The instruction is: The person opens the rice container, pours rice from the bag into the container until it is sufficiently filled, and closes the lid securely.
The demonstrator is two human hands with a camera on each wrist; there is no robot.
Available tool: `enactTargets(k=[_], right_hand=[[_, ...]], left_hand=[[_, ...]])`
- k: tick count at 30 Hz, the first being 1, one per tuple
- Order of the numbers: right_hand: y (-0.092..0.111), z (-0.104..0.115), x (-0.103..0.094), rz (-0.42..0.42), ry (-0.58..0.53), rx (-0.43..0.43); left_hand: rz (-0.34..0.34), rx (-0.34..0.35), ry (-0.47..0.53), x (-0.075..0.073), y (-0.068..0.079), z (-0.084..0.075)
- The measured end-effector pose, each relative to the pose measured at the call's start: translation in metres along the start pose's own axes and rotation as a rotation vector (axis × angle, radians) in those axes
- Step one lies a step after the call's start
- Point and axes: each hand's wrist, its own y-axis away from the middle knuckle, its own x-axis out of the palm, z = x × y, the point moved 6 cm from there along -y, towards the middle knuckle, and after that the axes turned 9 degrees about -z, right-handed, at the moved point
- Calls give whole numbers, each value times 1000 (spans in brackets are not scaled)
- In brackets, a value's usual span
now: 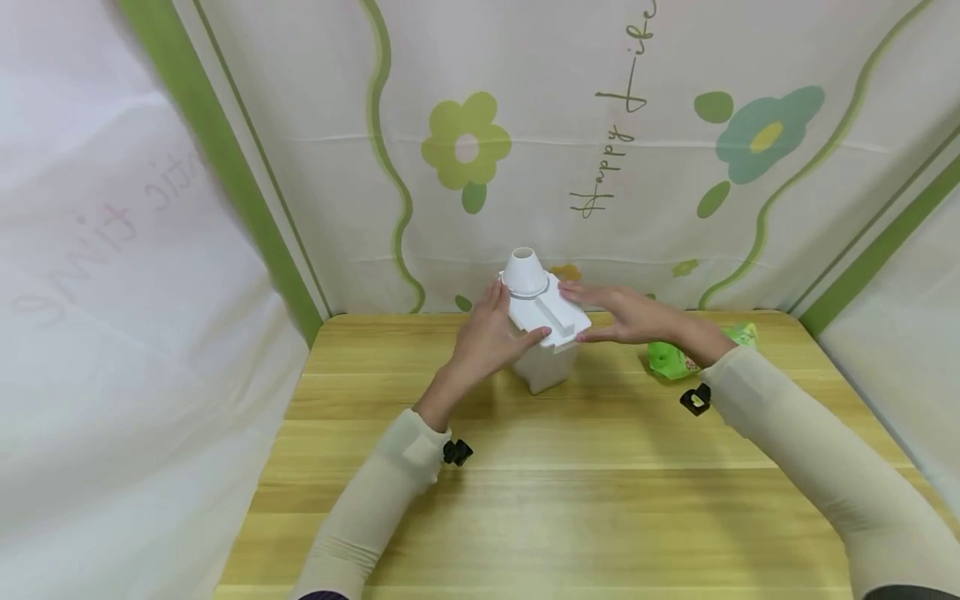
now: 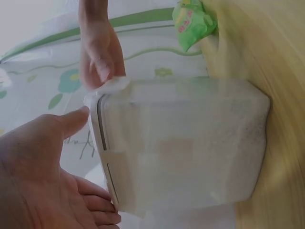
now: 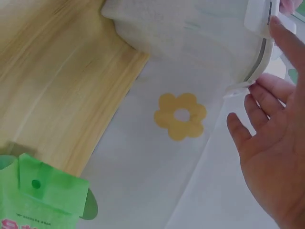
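A translucent, pale plastic container (image 1: 546,368) stands upright on the table. It has a white lid (image 1: 536,313) with a raised bar and a cone-shaped white cap (image 1: 524,273) on top. My left hand (image 1: 487,337) spans the lid's left side, thumb at the front edge, fingers near the cone. In the left wrist view, its palm is away from the lid and the fingertips (image 2: 114,208) touch the edge. My right hand (image 1: 628,314) is at the lid's right side, thumb near the front corner; in the right wrist view, fingertips (image 3: 255,87) meet a flap under the rim.
A green printed plastic packet (image 1: 670,361) lies on the wooden table (image 1: 555,500), right of the container and partly behind my right forearm. A white curtain (image 1: 555,167) with flowers and lettering hangs along the table's back edge, with more white cloth at both sides.
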Motion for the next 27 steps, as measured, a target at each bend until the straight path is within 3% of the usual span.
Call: enactTargets(k=[4,11,19,27], right_hand=[[-3,0,0,12,11,4],[-5,9,3,-85,100,-43],[-9,25,13,-157,230,52],[-14,44,18,-238,345,86]], left_hand=[[19,-14,-5,6,3,-3],[86,14,66,4,-5,4],[199,100,161,5,-19,19],[227,186,205,1,-30,25]])
